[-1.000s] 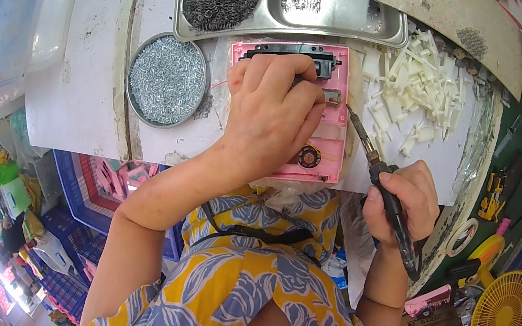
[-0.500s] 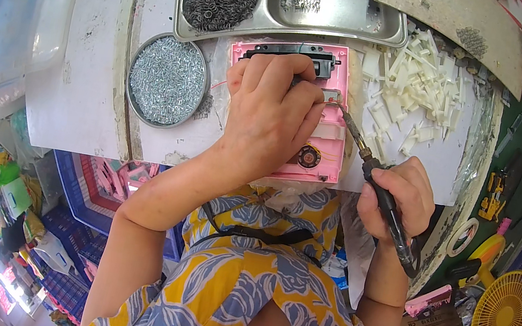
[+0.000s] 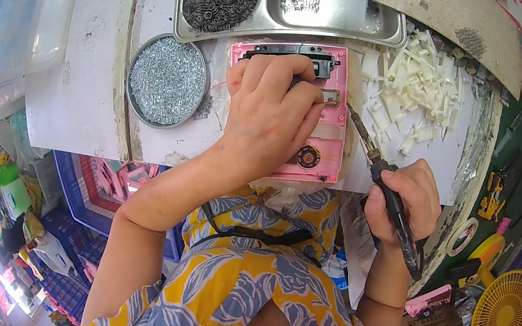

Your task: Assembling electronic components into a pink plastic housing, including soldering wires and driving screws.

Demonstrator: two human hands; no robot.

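A pink plastic housing lies on the table in front of me, with a black part along its far end and a small round part near its near end. Over its left side rests my left hand, fingers curled and pressed together; what they pinch is hidden beneath them. A thin red wire sticks out left of that hand. Beside its fingertips shows a small metal piece. My right hand is closed round the black handle of a soldering iron. The iron's tip is just right of the housing, apart from it.
A round dish of small silvery parts stands at the left. Behind lies a metal tray with dark springs. White plastic pieces are heaped at the right, near a board. A yellow fan is at the far right.
The soldering iron has drawn back to the right, its tip leaving the small metal piece. My right hand moved slightly right with it; my left hand and the housing stayed put.
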